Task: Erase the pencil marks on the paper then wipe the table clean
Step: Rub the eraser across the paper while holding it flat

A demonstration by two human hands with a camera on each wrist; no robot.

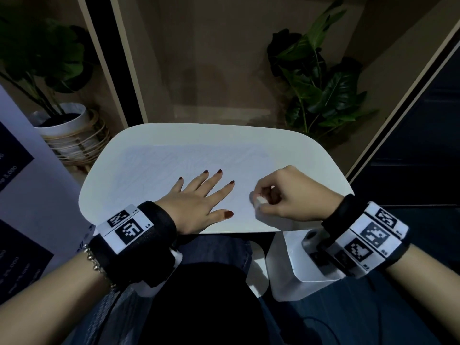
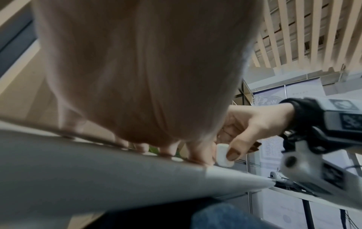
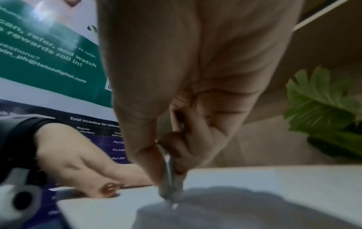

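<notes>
My left hand (image 1: 196, 202) lies flat with fingers spread on the white paper sheet (image 1: 174, 165) on the white rounded bench (image 1: 311, 158), my right hand (image 1: 291, 195) pinches a small white eraser (image 1: 261, 200) against it near the front edge; hard rubbing could crease the sheet.

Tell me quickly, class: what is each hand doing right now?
Left hand: open, fingers spread flat, pressing the paper down.
Right hand: fingers pinching a white eraser against the paper.
</notes>
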